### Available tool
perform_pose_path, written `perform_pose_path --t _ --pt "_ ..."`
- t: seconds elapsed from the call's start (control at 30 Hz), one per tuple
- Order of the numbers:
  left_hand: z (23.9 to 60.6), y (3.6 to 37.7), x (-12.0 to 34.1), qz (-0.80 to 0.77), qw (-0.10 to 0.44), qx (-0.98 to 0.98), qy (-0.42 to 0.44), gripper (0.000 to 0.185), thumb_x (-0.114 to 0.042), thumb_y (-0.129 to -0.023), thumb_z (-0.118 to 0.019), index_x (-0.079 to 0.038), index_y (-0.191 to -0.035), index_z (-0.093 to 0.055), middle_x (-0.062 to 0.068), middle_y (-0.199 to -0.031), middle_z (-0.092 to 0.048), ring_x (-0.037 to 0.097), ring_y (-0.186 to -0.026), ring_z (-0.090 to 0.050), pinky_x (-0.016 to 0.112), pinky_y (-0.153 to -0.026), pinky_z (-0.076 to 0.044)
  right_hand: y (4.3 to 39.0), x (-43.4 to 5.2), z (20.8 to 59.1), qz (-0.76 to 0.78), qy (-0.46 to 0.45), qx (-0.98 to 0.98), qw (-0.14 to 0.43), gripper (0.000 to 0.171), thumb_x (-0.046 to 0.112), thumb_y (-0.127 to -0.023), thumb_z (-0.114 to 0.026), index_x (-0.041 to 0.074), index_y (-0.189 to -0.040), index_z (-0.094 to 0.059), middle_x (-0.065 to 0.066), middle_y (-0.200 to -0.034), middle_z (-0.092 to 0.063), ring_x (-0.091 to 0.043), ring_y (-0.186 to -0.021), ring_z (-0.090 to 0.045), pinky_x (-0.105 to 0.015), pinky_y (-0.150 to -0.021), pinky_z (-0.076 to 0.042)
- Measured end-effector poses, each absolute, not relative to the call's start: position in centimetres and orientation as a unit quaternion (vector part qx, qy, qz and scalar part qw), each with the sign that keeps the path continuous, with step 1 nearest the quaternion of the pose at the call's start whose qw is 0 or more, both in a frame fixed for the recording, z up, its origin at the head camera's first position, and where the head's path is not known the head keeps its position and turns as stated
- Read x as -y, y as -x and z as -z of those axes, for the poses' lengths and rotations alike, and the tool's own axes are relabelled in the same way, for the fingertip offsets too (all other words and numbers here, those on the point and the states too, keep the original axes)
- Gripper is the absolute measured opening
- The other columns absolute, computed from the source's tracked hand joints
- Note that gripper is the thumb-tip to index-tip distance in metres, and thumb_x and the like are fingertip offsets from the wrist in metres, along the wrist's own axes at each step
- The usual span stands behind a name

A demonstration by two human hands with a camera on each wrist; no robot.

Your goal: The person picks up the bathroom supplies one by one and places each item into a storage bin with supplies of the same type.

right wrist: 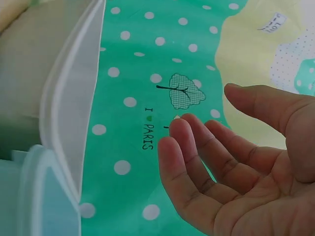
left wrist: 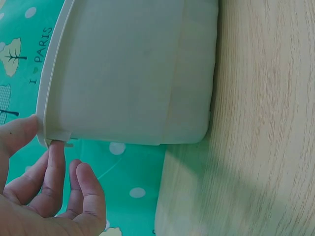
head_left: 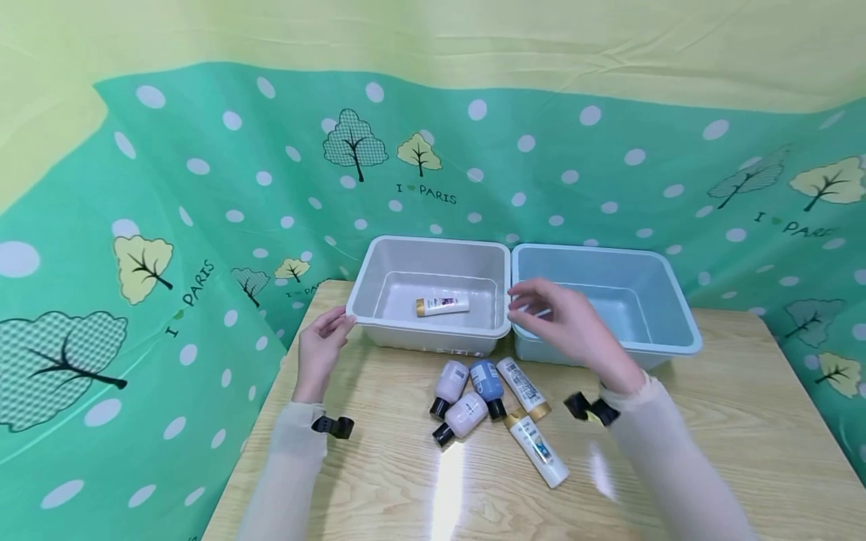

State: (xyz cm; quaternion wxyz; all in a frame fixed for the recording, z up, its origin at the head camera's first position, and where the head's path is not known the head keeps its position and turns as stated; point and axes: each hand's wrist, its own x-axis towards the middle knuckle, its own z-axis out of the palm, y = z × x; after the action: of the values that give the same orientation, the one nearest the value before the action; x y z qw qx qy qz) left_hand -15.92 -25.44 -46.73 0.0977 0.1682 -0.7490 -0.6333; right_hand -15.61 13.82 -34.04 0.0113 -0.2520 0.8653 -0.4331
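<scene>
The left hand (head_left: 321, 349) pinches the near left corner of the grey bin (head_left: 433, 341), near the far left corner of the worktop (head_left: 731, 421). The right hand (head_left: 564, 317), thumb and fingers parted, holding nothing, hovers around the left edge of the blue bin (head_left: 636, 300)

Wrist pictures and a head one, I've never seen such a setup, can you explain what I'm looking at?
No machine here, just a person's left hand and right hand. The wide picture comes from a camera on the head; the close-ups from one on each wrist. On the wood-grained table, a gray tub holding a white tube stands beside a blue tub. In front lie two pale purple bottles, one blue bottle and two gold-capped white tubes. The left hand pinches the gray tub's corner rim; the right hand holds nothing.
</scene>
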Motion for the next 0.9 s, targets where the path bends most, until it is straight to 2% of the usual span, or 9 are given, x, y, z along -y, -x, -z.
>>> perform_pose_path --t 0.17,0.33,0.67,0.9 --pt "46.8 15.8 25.5 0.635 0.105 0.746 -0.17 0.042 -0.029 -0.093 -0.075 -0.008 -0.129 -0.067 0.011 -0.117 -0.067 0.013 -0.1 -0.063 0.021 -0.074 -0.054 12.8 -15.5 36.8 0.452 0.251 -0.855 0.023 0.03 0.01 -0.095 -0.07 0.003 -0.123 -0.063 -0.004 -0.105 -0.071 -0.016 -0.091 -0.067 -0.036 -0.079 -0.058" --pt "46.8 15.8 25.5 0.637 0.106 0.744 -0.171 0.041 -0.028 -0.093 -0.075 -0.008 -0.128 -0.067 0.01 -0.117 -0.068 0.013 -0.1 -0.063 0.021 -0.073 -0.053 11.0 -16.5 40.0 0.449 0.217 -0.866 0.03 0.029 0.012 -0.095 -0.071 0.005 -0.122 -0.064 -0.002 -0.103 -0.071 -0.016 -0.09 -0.067 -0.036 -0.078 -0.058" --pt "46.9 16.0 25.5 0.631 0.095 0.749 -0.178 0.043 -0.031 -0.093 -0.074 -0.01 -0.13 -0.066 0.009 -0.118 -0.068 0.012 -0.101 -0.063 0.02 -0.074 -0.053 9.7 -17.5 46.4 0.44 0.139 -0.887 0.022 0.032 0.007 -0.091 -0.074 0.0 -0.12 -0.063 -0.007 -0.1 -0.071 -0.019 -0.086 -0.067 -0.029 -0.074 -0.058" --pt "46.9 16.0 25.4 0.637 0.095 0.744 -0.177 0.043 -0.032 -0.093 -0.074 -0.011 -0.13 -0.067 0.009 -0.12 -0.067 0.013 -0.102 -0.063 0.02 -0.075 -0.054 9.8 -17.5 49.4 0.412 0.093 -0.906 0.034 0.036 0.006 -0.092 -0.072 -0.004 -0.124 -0.061 -0.011 -0.101 -0.069 -0.021 -0.086 -0.067 -0.034 -0.076 -0.058"
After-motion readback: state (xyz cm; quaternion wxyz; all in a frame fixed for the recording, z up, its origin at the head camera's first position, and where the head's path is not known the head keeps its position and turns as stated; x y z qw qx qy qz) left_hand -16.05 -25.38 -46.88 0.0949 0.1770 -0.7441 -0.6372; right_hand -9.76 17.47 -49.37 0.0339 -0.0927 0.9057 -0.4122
